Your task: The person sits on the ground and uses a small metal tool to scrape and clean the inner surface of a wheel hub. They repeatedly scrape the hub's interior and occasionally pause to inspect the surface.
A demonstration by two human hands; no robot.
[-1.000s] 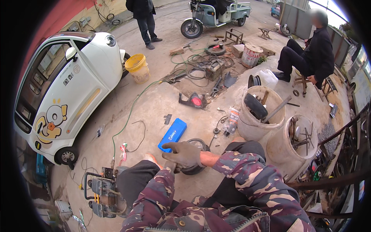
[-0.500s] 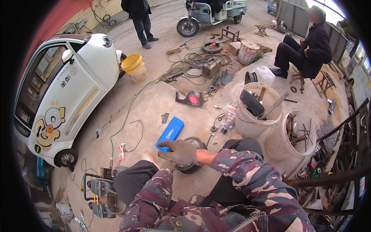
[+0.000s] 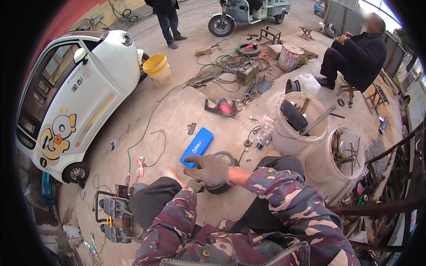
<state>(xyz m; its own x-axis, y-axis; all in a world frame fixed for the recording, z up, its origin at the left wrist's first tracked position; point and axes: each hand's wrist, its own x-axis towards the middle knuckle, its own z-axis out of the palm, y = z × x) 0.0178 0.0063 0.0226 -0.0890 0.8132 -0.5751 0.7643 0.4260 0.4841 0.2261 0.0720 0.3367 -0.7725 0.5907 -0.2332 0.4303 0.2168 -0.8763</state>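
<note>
My right hand (image 3: 211, 170), in a grey-brown work glove, is over a small wheel with a black tyre (image 3: 222, 186). Its fingers reach left, apart, with no object among them. Just below, my left hand (image 3: 195, 184), gloved too, is closed against the right hand's underside; whatever it grips, if anything, is hidden. Past the fingertips a blue oblong case (image 3: 197, 146) lies on the concrete. The right hand and its wrist cover part of the wheel, which sits between my feet.
An air compressor (image 3: 117, 216) stands by my left knee, a green hose (image 3: 146, 126) running forward. Two buckets of scrap (image 3: 288, 144) (image 3: 326, 170) stand right. A red-lensed tail light (image 3: 224, 107) lies ahead. A white car (image 3: 95, 84) is left; a person (image 3: 359, 55) sits far right.
My view has shifted slightly. The left hand shows more from under the right one, whose fingers have spread a little. The seated person has raised their hands.
</note>
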